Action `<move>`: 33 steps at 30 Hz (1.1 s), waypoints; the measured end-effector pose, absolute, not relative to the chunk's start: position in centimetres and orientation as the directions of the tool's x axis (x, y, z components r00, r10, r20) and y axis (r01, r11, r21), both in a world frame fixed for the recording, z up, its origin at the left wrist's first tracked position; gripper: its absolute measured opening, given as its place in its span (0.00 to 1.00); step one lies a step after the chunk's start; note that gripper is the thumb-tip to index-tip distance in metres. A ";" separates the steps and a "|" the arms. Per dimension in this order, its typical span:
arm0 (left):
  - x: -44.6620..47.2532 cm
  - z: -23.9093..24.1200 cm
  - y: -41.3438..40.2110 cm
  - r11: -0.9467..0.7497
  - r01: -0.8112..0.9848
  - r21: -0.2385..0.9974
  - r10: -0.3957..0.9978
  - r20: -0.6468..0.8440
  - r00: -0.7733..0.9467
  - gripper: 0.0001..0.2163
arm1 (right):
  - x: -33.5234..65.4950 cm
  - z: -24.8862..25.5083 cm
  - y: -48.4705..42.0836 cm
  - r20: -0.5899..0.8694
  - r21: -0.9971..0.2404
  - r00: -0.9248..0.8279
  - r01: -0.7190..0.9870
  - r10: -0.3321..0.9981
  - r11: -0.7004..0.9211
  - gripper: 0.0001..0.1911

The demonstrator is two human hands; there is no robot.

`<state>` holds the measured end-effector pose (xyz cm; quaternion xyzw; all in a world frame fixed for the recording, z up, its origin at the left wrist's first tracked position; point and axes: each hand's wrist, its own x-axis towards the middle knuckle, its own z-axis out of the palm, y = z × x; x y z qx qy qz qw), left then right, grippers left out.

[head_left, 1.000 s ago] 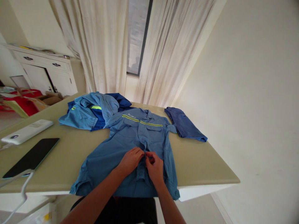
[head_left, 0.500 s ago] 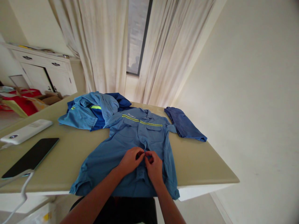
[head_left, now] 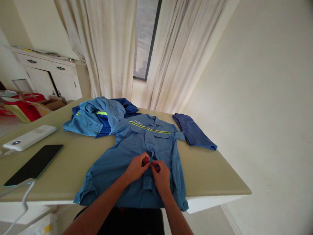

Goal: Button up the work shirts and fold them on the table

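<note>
A blue work shirt (head_left: pixel 124 143) with yellow stripes across the chest lies front up on the table, its collar pointing away from me. My left hand (head_left: pixel 138 167) pinches the edge of its front placket about halfway down. Right beside it, my right hand (head_left: pixel 161 174) pinches the same placket, and the fingertips of both hands nearly meet. Whatever button or buttonhole lies between the fingers is covered by them. Above the hands the placket gapes a little; below them its lower end shows between my wrists.
A heap of blue clothes (head_left: pixel 90 117) lies at the back left of the table (head_left: pixel 210 182). Folded dark blue trousers or similar cloth (head_left: pixel 193 132) lie at the right. A black phone (head_left: pixel 34 164) and a white power bank (head_left: pixel 30 137) with a cable are on the left.
The fingers of my left hand have shifted slightly at the placket, and its index finger is raised a little more. Both hands stay at the same spot; the view has moved slightly.
</note>
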<state>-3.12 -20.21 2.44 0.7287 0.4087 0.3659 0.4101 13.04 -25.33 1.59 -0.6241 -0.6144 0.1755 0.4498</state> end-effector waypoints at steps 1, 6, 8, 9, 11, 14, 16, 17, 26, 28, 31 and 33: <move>-3.1 2.5 -20.2 -0.322 0.292 0.901 0.899 0.194 0.392 0.03 | 13.0 1.6 -25.4 0.344 -0.774 0.178 0.609 0.922 0.171 0.09; -3.0 2.4 -20.1 -0.255 0.278 0.926 0.928 0.154 0.338 0.06 | 13.0 1.8 -25.5 0.382 -0.750 0.157 0.628 0.911 0.207 0.08; -3.0 2.3 -20.0 -0.245 0.266 0.932 0.928 0.146 0.341 0.06 | 13.0 1.7 -25.6 0.382 -0.741 0.145 0.638 0.913 0.209 0.07; -3.0 2.2 -19.9 -0.245 0.258 0.935 0.925 0.145 0.352 0.05 | 13.0 1.7 -25.6 0.381 -0.736 0.138 0.643 0.914 0.210 0.07; -3.0 2.0 -19.8 -0.244 0.240 0.939 0.918 0.144 0.370 0.05 | 13.0 1.6 -25.6 0.377 -0.730 0.128 0.651 0.917 0.209 0.07; -3.1 1.7 -19.5 -0.242 0.244 0.939 0.920 0.142 0.366 0.06 | 13.0 1.6 -25.5 0.366 -0.724 0.119 0.659 0.923 0.202 0.06; -3.1 1.7 -19.4 -0.260 0.262 0.929 0.918 0.154 0.366 0.05 | 13.0 1.6 -25.5 0.356 -0.724 0.113 0.661 0.928 0.198 0.07; -3.2 1.7 -19.4 -0.274 0.266 0.924 0.911 0.160 0.381 0.05 | 13.0 1.6 -25.6 0.352 -0.726 0.109 0.659 0.929 0.198 0.07; -4.0 2.4 -19.5 -0.224 0.249 0.942 0.892 0.096 0.441 0.12 | 12.8 2.1 -25.7 0.383 -0.776 0.112 0.577 0.917 0.253 0.07; -3.9 2.5 -19.7 -0.225 0.257 0.940 0.895 0.095 0.435 0.12 | 12.8 2.2 -25.6 0.359 -0.789 0.112 0.567 0.926 0.238 0.07; -3.8 2.4 -19.7 -0.213 0.206 0.955 0.881 0.097 0.463 0.12 | 12.9 2.1 -25.5 0.298 -0.848 0.132 0.491 0.945 0.199 0.08; -3.9 2.3 -19.5 -0.232 0.195 0.953 0.872 0.115 0.477 0.12 | 13.0 2.1 -25.4 0.223 -0.911 0.163 0.386 0.961 0.146 0.08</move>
